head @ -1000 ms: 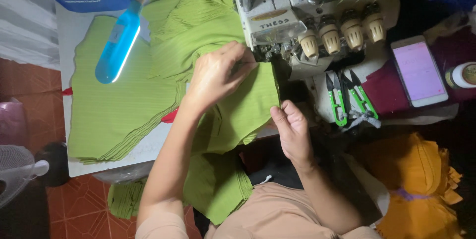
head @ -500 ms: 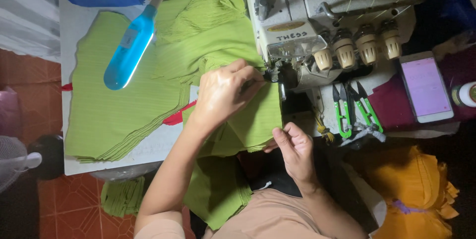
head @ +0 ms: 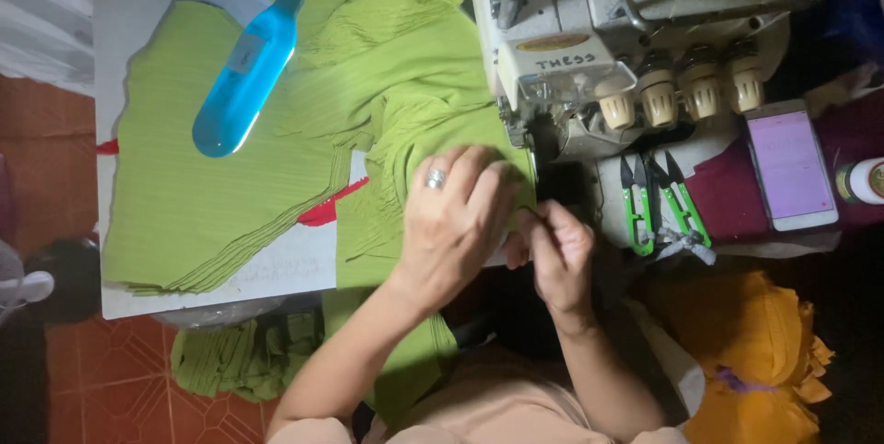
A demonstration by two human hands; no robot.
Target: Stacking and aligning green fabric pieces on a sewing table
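The left hand (head: 456, 223) lies flat, fingers spread, pressing the green cloth (head: 414, 145) at the table's (head: 276, 269) front edge, just at 9 o'clock of the sewing machine (head: 589, 48). The right hand (head: 557, 255) pinches the cloth's edge, fingertips closed on it, right beside the left. The cloth looks light, soft and ribbed (likely stretchy, apt to slip), best held at its edge near the needle. A stack of cut pieces (head: 193, 195) lies at 9 o'clock, a blue lamp (head: 244, 85) above it; two snips (head: 658, 204) and a phone (head: 790, 168) sit at 3 o'clock, clear of the hands.
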